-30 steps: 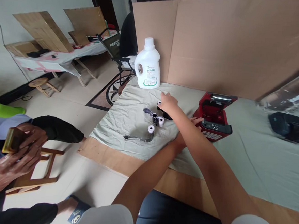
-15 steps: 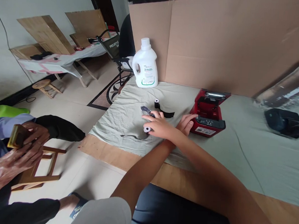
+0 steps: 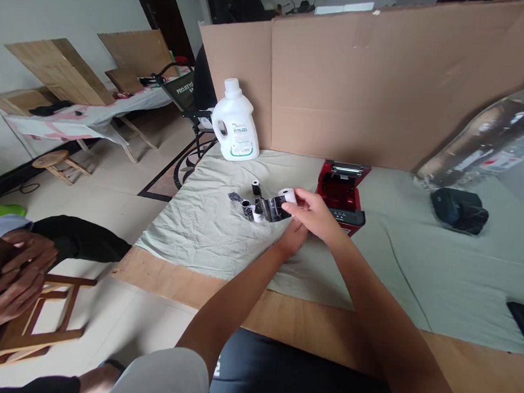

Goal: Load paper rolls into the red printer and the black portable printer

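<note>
My right hand (image 3: pixel 311 212) grips a white paper roll (image 3: pixel 288 195), thumb on its near side. A dark printed strip (image 3: pixel 272 210) hangs from that roll toward the left. Just below it, my left hand (image 3: pixel 294 237) is partly covered by my right hand, and its fingertips are hidden. Left of the hands, on the cloth, are a small roll with a black strip (image 3: pixel 256 188), another white roll (image 3: pixel 258 215) and a crumpled dark strip (image 3: pixel 234 197). The red printer (image 3: pixel 340 196) stands behind and right of my hands with its lid up.
A white detergent bottle (image 3: pixel 239 126) stands before a cardboard wall (image 3: pixel 350 95). At the right are a black device (image 3: pixel 458 210) and a large wrapped bottle (image 3: pixel 476 139). A person's hands (image 3: pixel 18 275) hold a yellowish object at the left, beside a wooden stool (image 3: pixel 63 308).
My right hand has taken hold of a roll and lifted it toward the printer, its dark strip trailing. My left hand has come off the printer's front edge. The view has shifted.
</note>
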A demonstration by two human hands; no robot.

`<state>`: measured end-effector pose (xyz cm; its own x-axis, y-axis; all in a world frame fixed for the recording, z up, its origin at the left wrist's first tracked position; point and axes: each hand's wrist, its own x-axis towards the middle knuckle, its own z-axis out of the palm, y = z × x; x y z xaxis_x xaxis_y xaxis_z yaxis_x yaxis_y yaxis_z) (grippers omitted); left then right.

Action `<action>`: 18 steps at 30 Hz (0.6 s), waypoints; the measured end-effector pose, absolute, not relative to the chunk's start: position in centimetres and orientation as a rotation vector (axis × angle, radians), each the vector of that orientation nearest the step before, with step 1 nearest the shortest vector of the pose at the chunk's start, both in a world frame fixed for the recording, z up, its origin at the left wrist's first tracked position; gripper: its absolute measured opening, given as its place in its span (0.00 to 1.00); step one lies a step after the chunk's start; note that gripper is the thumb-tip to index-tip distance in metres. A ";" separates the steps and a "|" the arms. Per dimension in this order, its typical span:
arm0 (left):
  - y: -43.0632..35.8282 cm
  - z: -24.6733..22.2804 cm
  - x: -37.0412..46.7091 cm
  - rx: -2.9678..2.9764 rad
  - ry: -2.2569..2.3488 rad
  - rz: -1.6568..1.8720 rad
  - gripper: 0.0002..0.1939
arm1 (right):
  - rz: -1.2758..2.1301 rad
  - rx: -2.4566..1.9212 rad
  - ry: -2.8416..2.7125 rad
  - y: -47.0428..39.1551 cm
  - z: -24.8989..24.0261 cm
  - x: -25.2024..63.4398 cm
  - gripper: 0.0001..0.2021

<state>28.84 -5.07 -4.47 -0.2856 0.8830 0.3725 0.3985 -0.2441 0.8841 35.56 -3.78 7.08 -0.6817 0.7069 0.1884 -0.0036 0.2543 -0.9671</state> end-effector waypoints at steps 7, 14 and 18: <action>-7.3 -6.0 27.5 1.583 1.556 1.684 0.31 | 1.229 -0.822 -2.120 0.1 7.3 42.2 0.11; -8.0 -5.9 28.2 2.035 1.597 1.650 0.29 | 0.524 -1.264 -2.336 3.9 6.3 45.2 0.16; -8.3 -5.5 28.1 2.270 1.509 1.492 0.32 | 0.472 -1.301 -2.566 6.8 5.7 45.3 0.11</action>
